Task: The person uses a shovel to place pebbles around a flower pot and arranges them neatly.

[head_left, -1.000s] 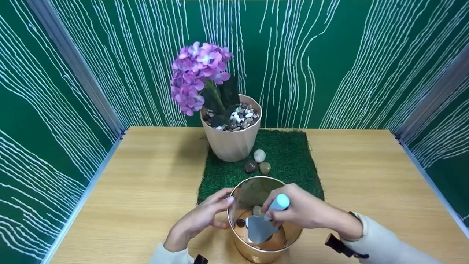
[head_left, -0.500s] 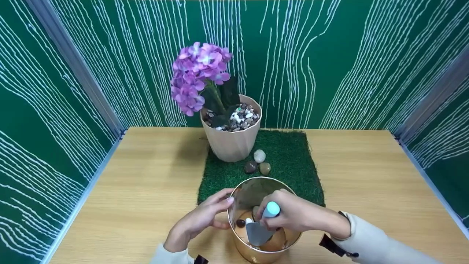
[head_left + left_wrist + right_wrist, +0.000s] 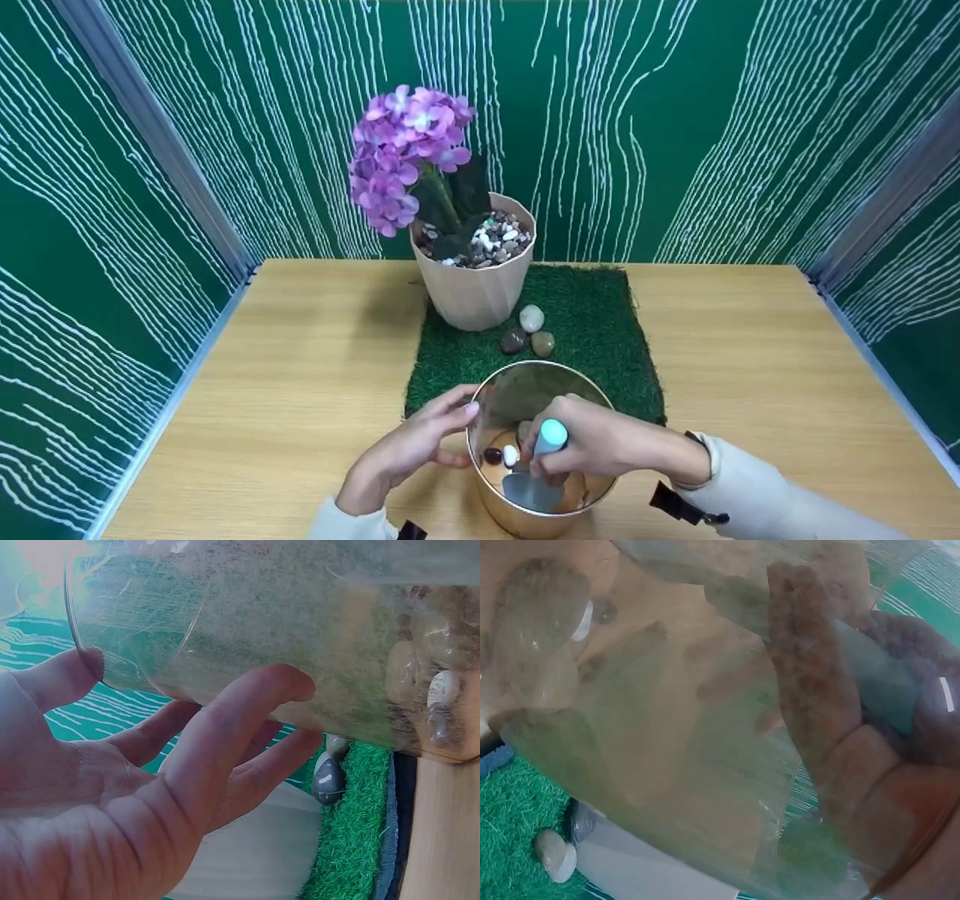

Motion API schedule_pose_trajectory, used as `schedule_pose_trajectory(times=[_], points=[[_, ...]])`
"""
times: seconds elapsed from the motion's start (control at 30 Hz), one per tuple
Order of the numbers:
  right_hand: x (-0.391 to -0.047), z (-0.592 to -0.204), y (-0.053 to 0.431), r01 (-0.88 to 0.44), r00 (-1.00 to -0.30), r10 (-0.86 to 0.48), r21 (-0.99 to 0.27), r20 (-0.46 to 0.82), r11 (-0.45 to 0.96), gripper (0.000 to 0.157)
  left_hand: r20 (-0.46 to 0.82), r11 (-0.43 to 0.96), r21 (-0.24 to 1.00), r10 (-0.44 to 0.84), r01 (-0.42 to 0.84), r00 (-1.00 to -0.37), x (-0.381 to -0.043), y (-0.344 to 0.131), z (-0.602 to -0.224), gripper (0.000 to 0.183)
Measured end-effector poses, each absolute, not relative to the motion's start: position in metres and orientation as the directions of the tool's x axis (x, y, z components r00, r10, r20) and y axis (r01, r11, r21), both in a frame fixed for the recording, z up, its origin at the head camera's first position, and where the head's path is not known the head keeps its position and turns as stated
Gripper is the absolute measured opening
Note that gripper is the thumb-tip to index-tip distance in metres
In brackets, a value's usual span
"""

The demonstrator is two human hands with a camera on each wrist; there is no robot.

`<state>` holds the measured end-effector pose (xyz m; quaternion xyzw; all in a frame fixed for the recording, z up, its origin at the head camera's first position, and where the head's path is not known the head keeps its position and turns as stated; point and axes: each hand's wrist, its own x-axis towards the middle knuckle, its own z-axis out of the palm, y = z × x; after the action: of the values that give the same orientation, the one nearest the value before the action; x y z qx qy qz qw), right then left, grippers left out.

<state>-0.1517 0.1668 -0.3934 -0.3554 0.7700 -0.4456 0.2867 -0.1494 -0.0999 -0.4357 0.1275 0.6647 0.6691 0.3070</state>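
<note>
- Nearest me, at the lower middle of the frame, the tub (image 3: 531, 526) stands upright on the bench (image 3: 315, 360), clear-walled enough that the left wrist view shows stones low inside it.
- The left hand (image 3: 409, 454) is at the tub's left side, fingers spread and only loosely bent against wall and rim, seemingly to steady it.
- The right hand (image 3: 585, 439) reaches down inside, fingers curled round the teal handle of the scoop (image 3: 531, 493), whose grey blade is low in the tub.
- Just above the blade in the frame lie the white stone (image 3: 511, 455) and the dark stone (image 3: 493, 456), side by side; a grey stone (image 3: 524, 430) is partly hidden by the right hand.
- To my eye the scooping is under way, not finished: the scoop is in place and gripped, but these stones lie off the blade. Whether the blade carries anything, I can't tell.
- Farther up, on the mat (image 3: 600, 315), three stones (image 3: 531, 319) sit grouped outside the tub, neither hand near them.
- Behind them, upper middle, the pot (image 3: 476, 296) already holds gravel (image 3: 495, 244) and the flower (image 3: 409, 154); that part looks complete.
</note>
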Motion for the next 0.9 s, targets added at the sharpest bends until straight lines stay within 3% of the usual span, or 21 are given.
schedule_pose_trajectory(times=[0.63,0.9], points=[[-0.1555,-0.3925,0.1703,-0.258,-0.559,-0.817,-0.906,-0.144,0.337,0.015,-0.229,0.068,0.97,0.583,-0.235,-0.78,-0.1502,-0.0997,-0.4354,0.051],[-0.159,-0.3846,0.1767,-0.191,-0.595,-0.788,-0.926,-0.155,0.326,0.02,-0.237,0.071,0.968,0.581,-0.241,-0.779,-0.1503,-0.0993,-0.4358,0.051]])
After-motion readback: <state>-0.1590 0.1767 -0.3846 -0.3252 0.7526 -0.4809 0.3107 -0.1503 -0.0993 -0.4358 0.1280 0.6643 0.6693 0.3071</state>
